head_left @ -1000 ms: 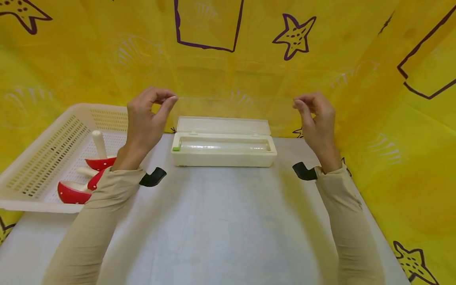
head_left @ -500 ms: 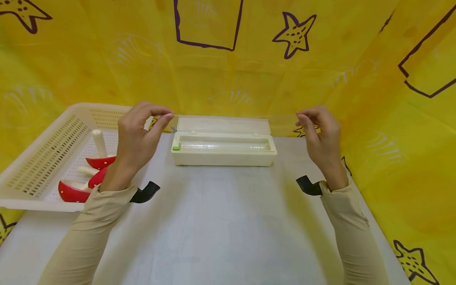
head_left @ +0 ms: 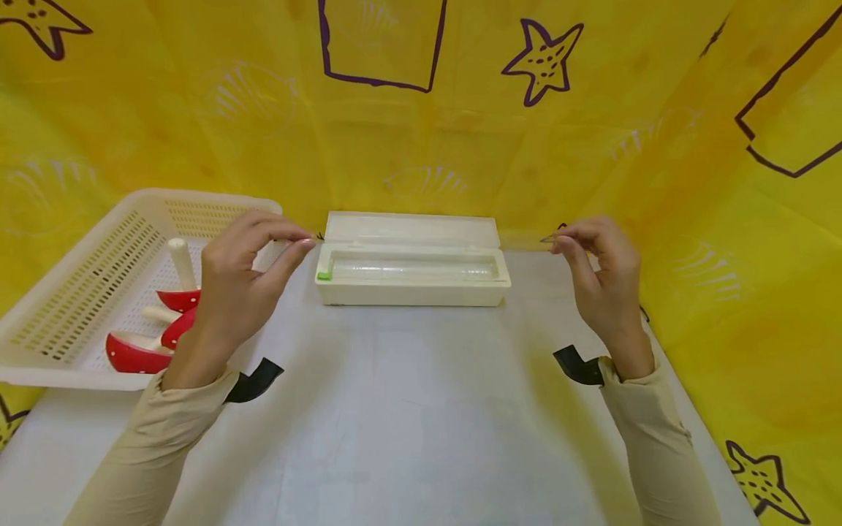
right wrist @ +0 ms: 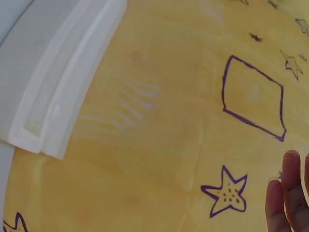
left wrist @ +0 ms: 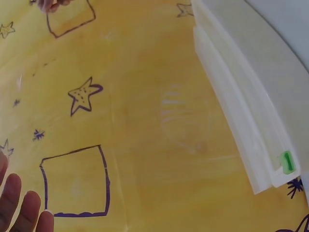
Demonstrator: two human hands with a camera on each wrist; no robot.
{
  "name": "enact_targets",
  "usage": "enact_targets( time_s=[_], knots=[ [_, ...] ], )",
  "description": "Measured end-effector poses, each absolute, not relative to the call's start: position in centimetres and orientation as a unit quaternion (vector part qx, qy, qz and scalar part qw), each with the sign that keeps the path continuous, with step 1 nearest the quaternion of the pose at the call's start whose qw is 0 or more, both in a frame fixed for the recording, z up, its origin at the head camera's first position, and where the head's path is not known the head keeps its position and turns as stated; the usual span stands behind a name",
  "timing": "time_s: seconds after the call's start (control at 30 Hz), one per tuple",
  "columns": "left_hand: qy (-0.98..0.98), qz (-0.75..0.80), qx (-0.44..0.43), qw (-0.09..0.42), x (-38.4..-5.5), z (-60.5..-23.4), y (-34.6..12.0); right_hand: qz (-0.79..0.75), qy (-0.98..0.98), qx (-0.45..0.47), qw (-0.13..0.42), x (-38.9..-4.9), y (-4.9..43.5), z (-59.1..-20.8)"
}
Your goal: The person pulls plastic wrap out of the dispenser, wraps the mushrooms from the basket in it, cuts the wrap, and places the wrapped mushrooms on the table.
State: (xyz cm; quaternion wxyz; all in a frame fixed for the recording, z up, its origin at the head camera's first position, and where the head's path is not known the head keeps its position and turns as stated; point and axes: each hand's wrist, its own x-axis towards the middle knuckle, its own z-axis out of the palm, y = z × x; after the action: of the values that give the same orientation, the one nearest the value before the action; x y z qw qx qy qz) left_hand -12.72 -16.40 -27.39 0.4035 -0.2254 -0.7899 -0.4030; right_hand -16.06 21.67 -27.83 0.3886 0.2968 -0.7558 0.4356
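Note:
My left hand (head_left: pixel 243 274) and my right hand (head_left: pixel 604 277) are raised wide apart, at either side of a cream cling film box (head_left: pixel 414 294). Each pinches, between thumb and fingertips, a side of a clear sheet of cling film (head_left: pixel 547 239). Most of the sheet is too transparent to make out; a small edge shows at the right fingertips. The box's lid (head_left: pixel 411 229) is tipped back, and a film roll (head_left: pixel 421 270) lies inside. Other left fingers (left wrist: pixel 31 208) and right fingers (right wrist: pixel 291 188) spread at the corners of the wrist views.
A cream perforated basket (head_left: pixel 72 380) stands at the left, partly behind my left arm. It holds several red-and-cream ladles (head_left: pixel 134 356) with white dots. A yellow patterned curtain (head_left: pixel 421 146) hangs behind and to the right of the white table (head_left: pixel 408 409).
Both hands have come down toward the box and moved slightly farther apart, still pinching the film. The film has dropped with them. Box, basket and ladles stay put.

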Motion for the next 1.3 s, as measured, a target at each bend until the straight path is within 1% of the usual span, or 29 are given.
enact_targets(
  time_s=[0.23,0.43,0.67,0.87,1.03,1.17,1.3],
  knots=[
    [-0.798,-0.393,-0.255,0.380,-9.8,-28.9,-17.2,0.436,-0.758,0.310,0.372,-13.2,22.5,-29.8],
    [-0.794,-0.374,-0.298,0.375,-8.2,-30.2,-17.8,0.426,-0.767,0.322,0.355,-11.0,23.0,-31.5],
    [-0.772,-0.389,-0.344,0.367,-6.6,-32.1,-18.3,0.446,-0.765,0.338,0.319,-9.5,23.4,-33.3],
    [-0.783,-0.392,-0.344,0.339,-5.4,-33.6,-18.5,0.462,-0.764,0.349,0.286,-8.6,23.7,-34.6],
    [-0.796,-0.388,-0.340,0.316,-4.5,-34.6,-18.7,0.468,-0.768,0.361,0.246,-8.0,24.1,-35.8],
    [-0.792,-0.399,-0.350,0.303,-4.2,-35.3,-18.7,0.467,-0.781,0.363,0.198,-7.6,24.5,-36.6],
    [-0.792,-0.409,-0.349,0.290,-3.8,-35.9,-18.6,0.466,-0.801,0.346,0.142,-7.2,24.8,-37.2]
  ],
)
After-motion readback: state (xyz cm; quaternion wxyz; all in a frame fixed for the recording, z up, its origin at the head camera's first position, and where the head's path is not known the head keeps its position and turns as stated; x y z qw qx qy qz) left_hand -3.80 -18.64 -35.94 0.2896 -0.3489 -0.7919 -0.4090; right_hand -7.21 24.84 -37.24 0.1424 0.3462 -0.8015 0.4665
